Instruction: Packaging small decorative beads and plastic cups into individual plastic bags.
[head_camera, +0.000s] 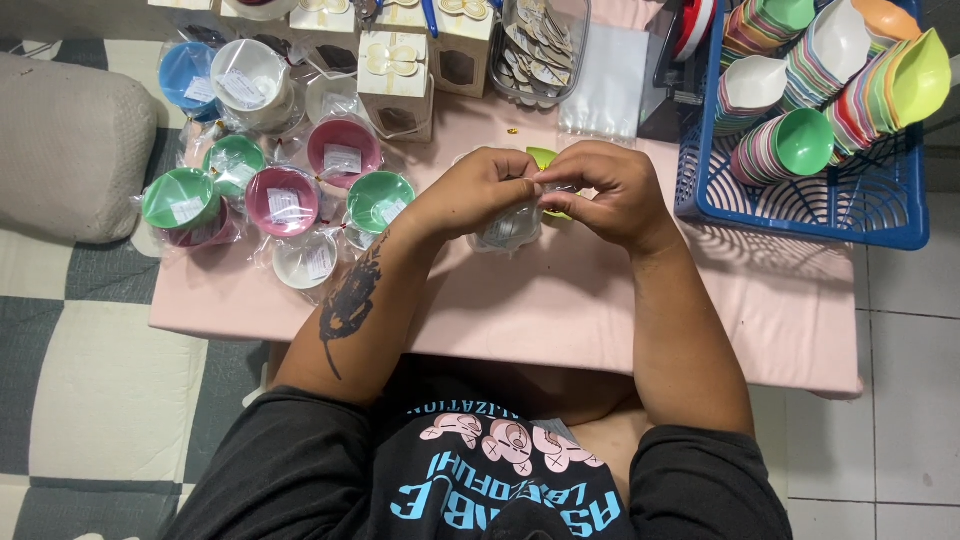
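Head view: over a pink table (560, 310), left hand (470, 195) and right hand (610, 190) meet, fingers pinched closed on a clear plastic bag (510, 228) holding a yellow-green bowl (542, 157). Wrapped bowls (283, 200) lie left, a blue basket (800, 215) right.

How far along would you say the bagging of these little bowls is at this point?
Done: about ten bagged bowls lie at the left of the pink table. In hand: the left hand and right hand pinch a clear bag around a yellow-green bowl. Left: many unwrapped bowls stacked in the blue basket.
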